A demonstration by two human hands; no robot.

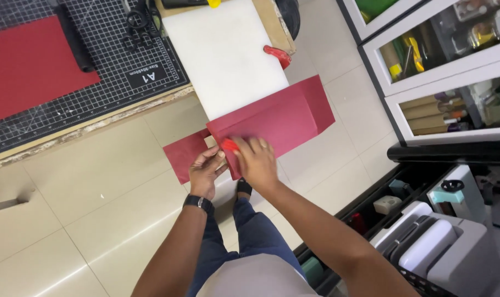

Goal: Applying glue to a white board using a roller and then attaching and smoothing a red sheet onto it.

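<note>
Red paper sheet: the large matte red rectangular paper sheet (pixel 277 118) hung over the near end of a smooth white rectangular board (pixel 222 52), well out past the counter (pixel 96 124) edge and above the pale glossy tiled floor (pixel 79 220).
Progress: a fold or crease looked partly made; a smaller red flap (pixel 185 157) stuck out to the left beneath the main sheet, and the far right stretch lay flat and unworked.
Right hand: the right hand (pixel 255 159) pressed down on the sheet's near left corner, its grip closed on a small bright red-orange tool (pixel 229 145), whose exact kind I could not tell.
Left hand: the left hand (pixel 206 170), a black band on its wrist, pinched the paper edge from below, fingers narrow.
Materials: the paper looked thin, stiff and dull-surfaced; the board smooth and rigid.
Surroundings: a dark gridded cutting mat (pixel 112 49) carried another red sheet (pixel 24 66); a red-handled tool (pixel 277 55) lay beside the board.
</note>
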